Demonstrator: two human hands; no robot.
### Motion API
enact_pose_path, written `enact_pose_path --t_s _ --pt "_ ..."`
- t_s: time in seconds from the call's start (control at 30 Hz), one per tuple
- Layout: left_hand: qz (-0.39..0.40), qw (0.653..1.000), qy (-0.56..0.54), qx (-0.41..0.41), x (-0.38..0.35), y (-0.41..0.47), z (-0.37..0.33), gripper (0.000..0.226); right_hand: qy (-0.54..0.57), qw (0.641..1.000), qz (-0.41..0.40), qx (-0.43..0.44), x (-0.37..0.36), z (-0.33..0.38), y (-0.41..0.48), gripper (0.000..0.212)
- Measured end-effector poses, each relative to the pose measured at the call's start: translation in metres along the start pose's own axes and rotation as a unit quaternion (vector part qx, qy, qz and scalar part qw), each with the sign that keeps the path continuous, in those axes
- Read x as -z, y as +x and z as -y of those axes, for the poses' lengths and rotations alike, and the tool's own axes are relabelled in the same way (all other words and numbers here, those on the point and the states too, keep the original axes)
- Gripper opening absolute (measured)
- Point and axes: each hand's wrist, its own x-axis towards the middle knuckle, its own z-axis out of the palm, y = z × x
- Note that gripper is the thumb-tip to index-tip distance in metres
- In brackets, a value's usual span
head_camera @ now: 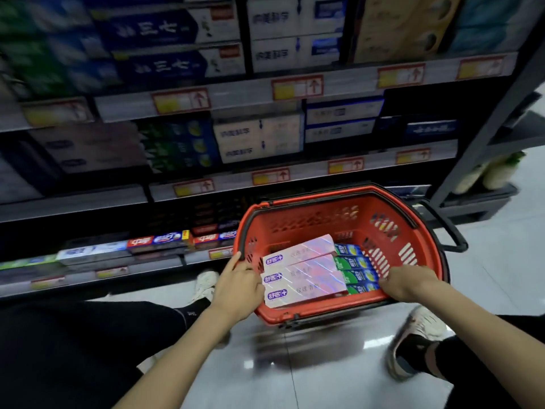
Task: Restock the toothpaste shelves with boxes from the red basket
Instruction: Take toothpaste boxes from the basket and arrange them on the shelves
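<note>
A red basket (339, 215) stands on the floor in front of the toothpaste shelves (206, 178). Inside it lie three pink holographic toothpaste boxes (306, 276) side by side, with several green boxes (355, 271) at their right ends. My left hand (239, 286) reaches into the basket at the left ends of the pink boxes, fingers curled against them, thumb up by the rim. My right hand (408, 281) is inside the basket on the right, fingers curled down at the green boxes. Whether either hand has a firm hold is unclear.
Shelves with price tags rise behind the basket, stocked with blue, white and green boxes. The lowest shelf (118, 255) holds flat red, blue and white boxes. My knees and shoes (418, 340) flank the basket on the glossy tiled floor. A dark rack post (483, 128) stands at right.
</note>
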Motion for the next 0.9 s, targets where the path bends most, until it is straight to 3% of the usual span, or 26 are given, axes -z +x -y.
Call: enact_pose_path --t_s 0.17,0.37,0.53,0.67,0.8,0.9 --pt "0.002 1.0 -0.02 0.015 0.01 -0.037 0.021 0.058 0.013 0.998 0.029 0.063 -0.003 0.035 -0.003 0.049" --pt "-0.011 0.998 0.006 0.054 0.006 -0.087 0.067 0.04 -0.079 0.98 0.052 0.173 -0.01 0.076 0.021 0.044" --pt "0.005 0.997 0.03 0.069 -0.003 -0.146 0.113 0.03 -0.108 0.961 -0.051 0.248 0.01 0.11 0.023 0.035" --pt "0.021 0.997 0.027 0.073 -0.007 -0.189 0.155 0.021 -0.14 0.918 -0.128 0.349 0.014 0.145 0.008 0.036" --pt "0.032 0.995 0.04 0.091 -0.01 -0.221 0.2 0.019 -0.129 0.882 -0.164 0.422 0.0 0.188 0.002 0.041" --pt "0.082 0.987 0.053 0.126 -0.009 -0.236 0.232 0.024 -0.11 0.864 -0.187 0.454 -0.001 0.221 -0.005 0.038"
